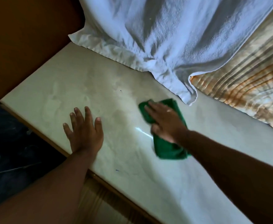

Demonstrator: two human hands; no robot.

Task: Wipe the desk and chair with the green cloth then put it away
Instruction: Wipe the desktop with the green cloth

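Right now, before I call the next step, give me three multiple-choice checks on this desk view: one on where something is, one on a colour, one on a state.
1. Where does the white towel lie on the desk?
A. Along the far side, beyond the hands
B. Under the left hand
C. On the near edge of the desk

2. What colour is the cloth under the right hand?
A. Blue
B. Green
C. Yellow

3. What is the left hand doing?
A. Gripping the white towel
B. Holding a spray bottle
C. Resting flat on the desk, fingers spread

Answers:
1. A, since the towel drapes across the far part of the surface, past both hands.
2. B, since green fabric shows on both sides of the right hand pressing it.
3. C, since the open palm lies on the pale top with nothing in it.
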